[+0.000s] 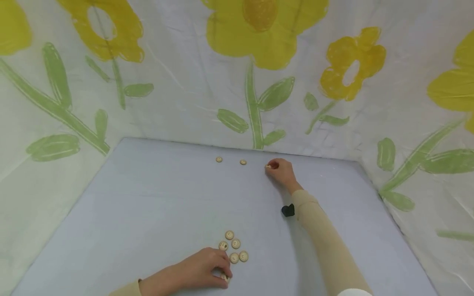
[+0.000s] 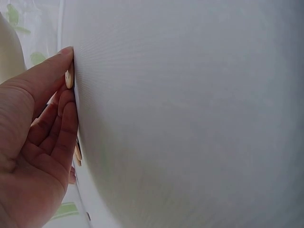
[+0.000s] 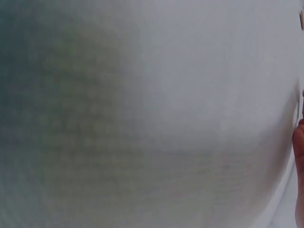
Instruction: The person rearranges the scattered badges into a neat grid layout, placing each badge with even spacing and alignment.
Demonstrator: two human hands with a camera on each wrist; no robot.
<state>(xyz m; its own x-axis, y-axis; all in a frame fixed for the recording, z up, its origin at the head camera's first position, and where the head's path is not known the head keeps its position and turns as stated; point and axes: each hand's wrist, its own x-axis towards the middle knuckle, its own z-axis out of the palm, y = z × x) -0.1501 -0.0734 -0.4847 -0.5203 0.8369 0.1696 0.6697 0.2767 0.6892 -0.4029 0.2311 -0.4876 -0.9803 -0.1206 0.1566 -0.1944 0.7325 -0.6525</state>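
Note:
At the front of the table, my left hand (image 1: 203, 268) pinches a small round wooden disc (image 1: 224, 278) between thumb and fingers. In the left wrist view that disc shows edge-on beside the thumb of the left hand (image 2: 40, 128), at the table surface. Just beyond these fingers lies a loose cluster of several like discs (image 1: 235, 243) with dark marks on their faces. My right hand (image 1: 283, 172) reaches to the far edge and holds another disc (image 1: 268, 166) at its fingertips. Left of it, two more discs, one at the left (image 1: 219, 159) and one nearer (image 1: 242, 162), lie spaced in a row.
A black heart-shaped object (image 1: 287, 210) lies beside the right sleeve (image 1: 326, 242), partly covered by it. Behind the pale table (image 1: 148, 213) hangs a white sheet (image 1: 177, 102) painted with yellow flowers, which also runs along both sides.

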